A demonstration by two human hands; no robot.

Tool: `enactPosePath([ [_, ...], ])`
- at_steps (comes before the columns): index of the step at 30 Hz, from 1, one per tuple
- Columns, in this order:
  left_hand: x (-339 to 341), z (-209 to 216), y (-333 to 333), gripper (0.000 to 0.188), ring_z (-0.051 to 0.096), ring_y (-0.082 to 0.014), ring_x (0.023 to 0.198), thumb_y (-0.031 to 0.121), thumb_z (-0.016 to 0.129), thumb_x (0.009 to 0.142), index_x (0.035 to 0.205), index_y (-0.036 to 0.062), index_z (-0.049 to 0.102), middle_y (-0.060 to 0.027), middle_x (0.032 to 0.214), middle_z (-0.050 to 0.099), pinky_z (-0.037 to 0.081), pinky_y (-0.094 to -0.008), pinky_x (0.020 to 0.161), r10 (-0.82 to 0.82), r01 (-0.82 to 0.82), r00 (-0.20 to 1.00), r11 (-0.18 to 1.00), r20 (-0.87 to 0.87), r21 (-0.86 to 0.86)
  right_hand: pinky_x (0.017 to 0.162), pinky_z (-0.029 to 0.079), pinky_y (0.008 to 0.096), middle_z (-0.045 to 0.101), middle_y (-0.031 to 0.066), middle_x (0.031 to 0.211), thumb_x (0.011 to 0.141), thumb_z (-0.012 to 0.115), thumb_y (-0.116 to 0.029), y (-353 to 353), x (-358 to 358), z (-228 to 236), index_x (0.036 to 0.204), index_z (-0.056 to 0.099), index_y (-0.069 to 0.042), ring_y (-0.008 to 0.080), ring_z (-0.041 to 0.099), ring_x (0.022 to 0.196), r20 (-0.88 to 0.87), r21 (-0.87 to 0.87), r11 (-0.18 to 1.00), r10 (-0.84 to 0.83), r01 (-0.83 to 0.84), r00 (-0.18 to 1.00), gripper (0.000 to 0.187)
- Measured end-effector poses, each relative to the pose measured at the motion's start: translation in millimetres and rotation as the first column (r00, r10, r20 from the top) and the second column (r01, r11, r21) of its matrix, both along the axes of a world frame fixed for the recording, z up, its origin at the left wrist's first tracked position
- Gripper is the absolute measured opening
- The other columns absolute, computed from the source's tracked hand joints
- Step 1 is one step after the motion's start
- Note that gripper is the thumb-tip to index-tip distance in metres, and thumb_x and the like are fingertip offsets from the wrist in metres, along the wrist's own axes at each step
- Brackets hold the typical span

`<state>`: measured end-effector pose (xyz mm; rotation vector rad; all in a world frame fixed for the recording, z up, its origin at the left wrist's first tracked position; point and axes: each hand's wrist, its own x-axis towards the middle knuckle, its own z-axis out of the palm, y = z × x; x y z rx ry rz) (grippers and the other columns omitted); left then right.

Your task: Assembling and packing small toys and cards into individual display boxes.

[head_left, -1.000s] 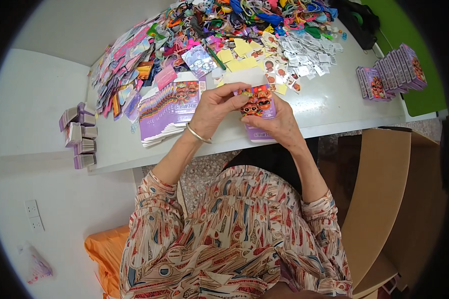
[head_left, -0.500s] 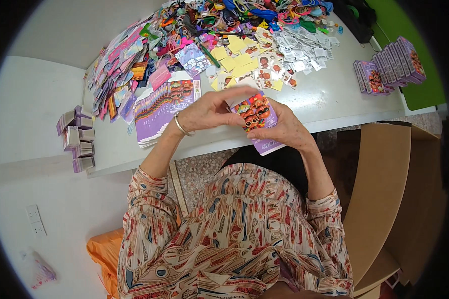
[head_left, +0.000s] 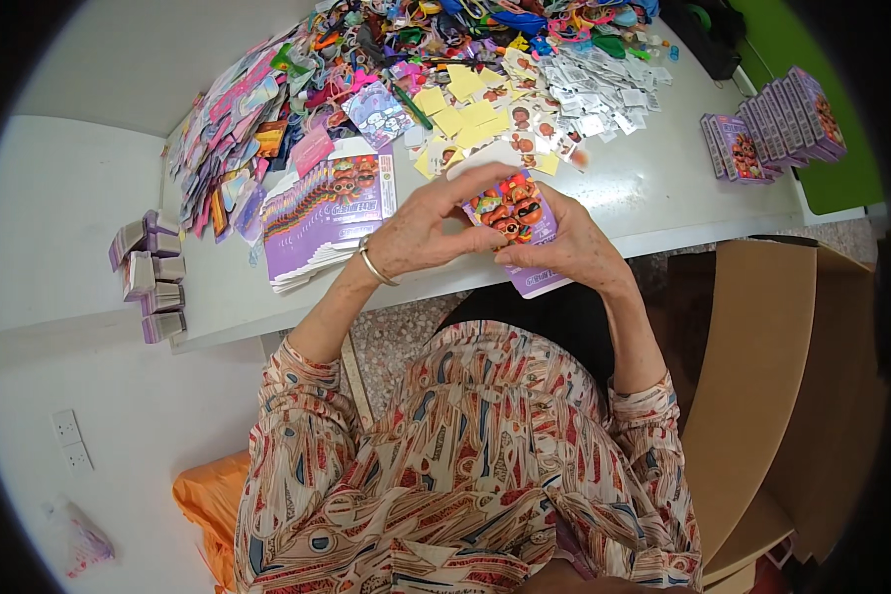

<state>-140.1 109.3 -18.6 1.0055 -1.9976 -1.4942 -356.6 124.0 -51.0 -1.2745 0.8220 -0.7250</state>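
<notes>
- I see a purple card carton (head_left: 513, 212), printed with orange and red cartoon figures, held up over the near edge of the white tabletop (head_left: 678, 183), between the person's two hands.
- The left hand (head_left: 421, 230) comes from the left, its grip closed on the carton's left side: the thumb lies by the front, the fingers curve round the far end. A silver-coloured metal bangle (head_left: 370, 261) circles that wrist.
- The right hand (head_left: 576, 246) has its grip closed on the right side, thumb across the printed front, fingers largely hidden behind.
- A white flap (head_left: 497, 158) stands out at the carton's far end; its purple near end points toward the person's lap.
- Just left of the hands, a fanned stack of flat purple cartons (head_left: 312, 244) lies on the tabletop, near its front edge.
- Beyond that stack lie a pink packet (head_left: 312, 149) and a square blue-and-white printed card (head_left: 379, 115).
- Beyond the hands, yellow paper slips (head_left: 462, 116) are scattered, with small white packets (head_left: 601, 92) to their right.
- A heap of multicoloured trinkets (head_left: 406, 38) fills the far side; a pile of glossy pink and purple packets (head_left: 230, 158) slopes down at the left.
- At the tabletop's right end, purple boxes (head_left: 777, 127) stand in a row; more purple-and-grey boxes (head_left: 154, 267) are stacked at the left end.
- A large brown cardboard box (head_left: 747, 386) sits to the person's right, and an orange bag (head_left: 211, 495) to the left.
</notes>
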Motion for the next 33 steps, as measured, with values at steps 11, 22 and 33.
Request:
enactPosePath([
  [11, -24.3, 0.8, 18.3, 0.055, 0.053, -0.0270, 0.119, 0.012, 0.067, 0.087, 0.137, 0.0031, 0.045, -0.0146, 0.135, 0.051, 0.043, -0.0337, 0.100, 0.145, -0.091, 0.988, 0.813, 0.049, -0.574, 0.081, 0.049, 0.0277, 0.066, 0.0030, 0.097, 0.067, 0.084, -0.016, -3.6, -7.1, -4.0, 0.115, 0.057, -0.003, 0.0102, 0.059, 0.086, 0.004, -0.034, 0.999, -0.040, 0.040, 0.999, 0.057],
  [22, -17.3, -5.2, 11.3, 0.029, 0.059, -0.0049, 0.089, 0.013, 0.064, 0.091, 0.118, 0.0005, 0.064, -0.0013, 0.103, 0.068, 0.048, -0.0211, 0.080, 0.383, -0.344, 0.911, 0.910, -0.153, 0.230, 0.082, 0.049, 0.0269, 0.066, 0.0008, 0.098, 0.066, 0.086, -0.014, 0.7, -11.3, -2.3, 0.118, 0.058, -0.004, 0.0087, 0.059, 0.087, -0.069, -0.017, 1.000, 0.024, -0.025, 0.997, 0.060],
  [33, -15.3, -5.9, 17.7, 0.026, 0.066, -0.0148, 0.086, 0.003, 0.056, 0.092, 0.117, -0.0025, 0.063, -0.0116, 0.098, 0.070, 0.052, -0.0256, 0.078, 0.322, -0.277, 0.938, 0.919, 0.129, -0.281, 0.079, 0.049, 0.0277, 0.066, 0.0058, 0.093, 0.065, 0.085, -0.019, 2.5, -11.6, -5.7, 0.108, 0.058, -0.002, 0.0130, 0.061, 0.084, -0.059, -0.063, 0.997, 0.032, -0.036, 0.998, 0.054],
])
